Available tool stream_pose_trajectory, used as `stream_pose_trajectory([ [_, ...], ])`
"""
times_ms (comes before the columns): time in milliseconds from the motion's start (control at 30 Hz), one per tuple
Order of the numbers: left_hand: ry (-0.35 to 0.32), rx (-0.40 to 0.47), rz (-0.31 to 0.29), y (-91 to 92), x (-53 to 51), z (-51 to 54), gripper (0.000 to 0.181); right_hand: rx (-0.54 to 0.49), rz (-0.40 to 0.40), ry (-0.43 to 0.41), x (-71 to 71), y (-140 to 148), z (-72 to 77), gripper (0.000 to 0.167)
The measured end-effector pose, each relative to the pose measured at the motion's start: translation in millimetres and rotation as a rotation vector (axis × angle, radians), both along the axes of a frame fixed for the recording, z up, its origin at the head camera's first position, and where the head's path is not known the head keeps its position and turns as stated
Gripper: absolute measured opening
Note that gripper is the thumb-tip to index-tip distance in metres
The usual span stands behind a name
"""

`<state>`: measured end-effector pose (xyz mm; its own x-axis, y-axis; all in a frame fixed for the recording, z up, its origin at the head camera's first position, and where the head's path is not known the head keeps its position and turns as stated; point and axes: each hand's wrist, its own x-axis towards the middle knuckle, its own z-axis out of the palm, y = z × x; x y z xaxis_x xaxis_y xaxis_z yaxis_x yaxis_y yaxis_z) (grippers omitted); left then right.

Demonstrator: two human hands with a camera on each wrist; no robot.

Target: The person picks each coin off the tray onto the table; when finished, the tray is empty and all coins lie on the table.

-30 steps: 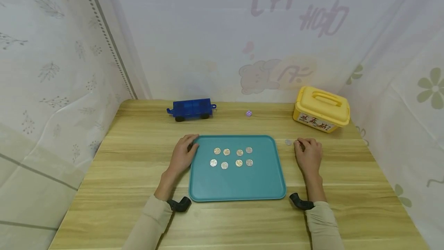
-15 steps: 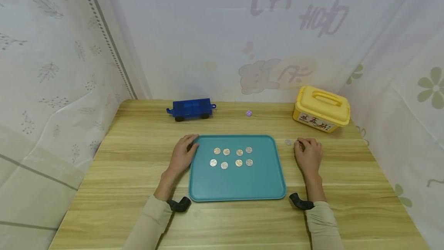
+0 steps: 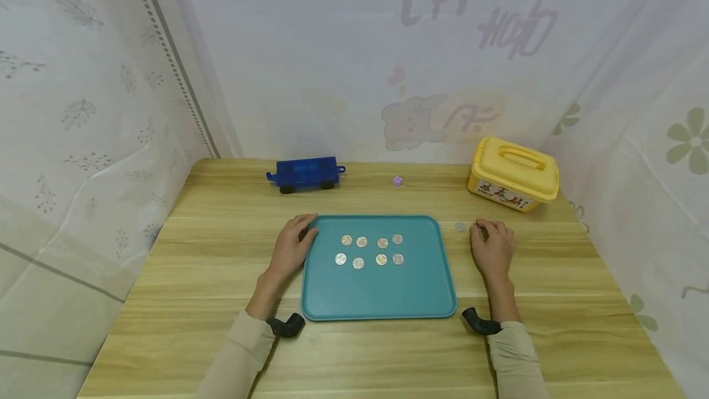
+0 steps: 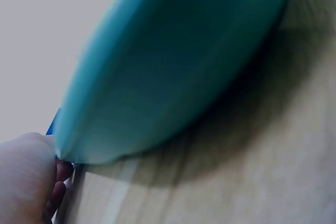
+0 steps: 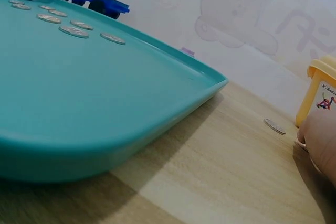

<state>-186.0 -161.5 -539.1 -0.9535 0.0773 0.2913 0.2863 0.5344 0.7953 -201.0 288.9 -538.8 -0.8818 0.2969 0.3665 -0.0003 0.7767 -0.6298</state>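
Note:
In the head view my left hand (image 3: 290, 245) rests at the far left corner of a teal tray (image 3: 382, 294), with its thumb and forefinger at the rim. Several round silver and gold coins (image 3: 381, 260) lie flat in two rows on the tray. To the right of the tray my right hand (image 3: 492, 248) rests on the table with its fingers loosely bent. A single coin (image 3: 460, 226) lies on the wood just left of its fingertips; the right wrist view shows this coin (image 5: 274, 126) too. What is under the right fingers is mostly hidden.
A blue toy wagon (image 3: 306, 173) stands at the back left of the wooden table (image 3: 365, 362). Behind the tray lies a small purple die (image 3: 397, 181). A yellow lidded box (image 3: 512, 174) with a handle sits at the back right, near the fabric backdrop (image 3: 310, 79).

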Motion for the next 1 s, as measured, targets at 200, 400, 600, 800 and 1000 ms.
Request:
stream_pose_trajectory([
  [200, 0.006, -0.006, 0.008, -1.6, 0.4, 0.3, 0.038, -0.05, 0.011, 0.003, -1.4, -2, 0.1, 0.026],
  [400, 0.019, -0.013, 0.016, -3.2, -0.7, -1.2, 0.037, -0.073, 0.011, 0.046, -3.9, -3, 0.0, 0.025],
  [600, 0.01, -0.02, 0.026, -4.0, -2.3, -1.4, 0.037, -0.111, 0.005, 0.063, -6.2, -4, -0.1, 0.023],
  [800, 0.002, -0.019, 0.019, 1.0, -1.8, -2.1, 0.037, -0.082, 0.047, 0.062, -1.3, 0, 1.2, 0.022],
  [1000, 0.008, -0.014, 0.021, 2.2, -1.4, -2.5, 0.036, -0.076, 0.182, 0.101, 9.2, -17, 13.0, 0.019],
])
